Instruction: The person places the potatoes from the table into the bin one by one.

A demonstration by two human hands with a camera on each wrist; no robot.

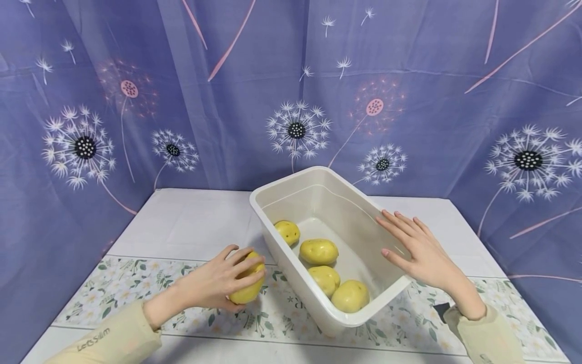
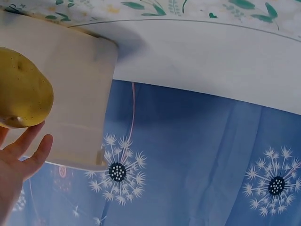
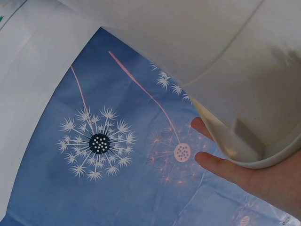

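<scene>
In the head view my left hand point(image 1: 223, 279) grips a yellow potato point(image 1: 247, 292) just left of a white plastic bin point(image 1: 291, 270). The left wrist view shows that potato point(image 2: 23, 89) at the fingertips, with the bin's outer wall point(image 2: 80, 94) behind it. Inside the bin lie several more potatoes: one by the left wall point(image 1: 287, 232), one near the middle point(image 1: 319, 252) and others at the near end point(image 1: 350, 297). My right hand point(image 1: 420, 253) rests at the bin's right rim, its fingers spread and straight. In the right wrist view two fingers point(image 3: 225, 168) extend beside the rim.
A white table point(image 1: 204, 212) carries a floral runner point(image 1: 182, 323) under the bin. Purple curtains point(image 1: 236, 116) with dandelion prints hang behind and along both sides. A small black patch point(image 1: 441, 312) shows by the right sleeve.
</scene>
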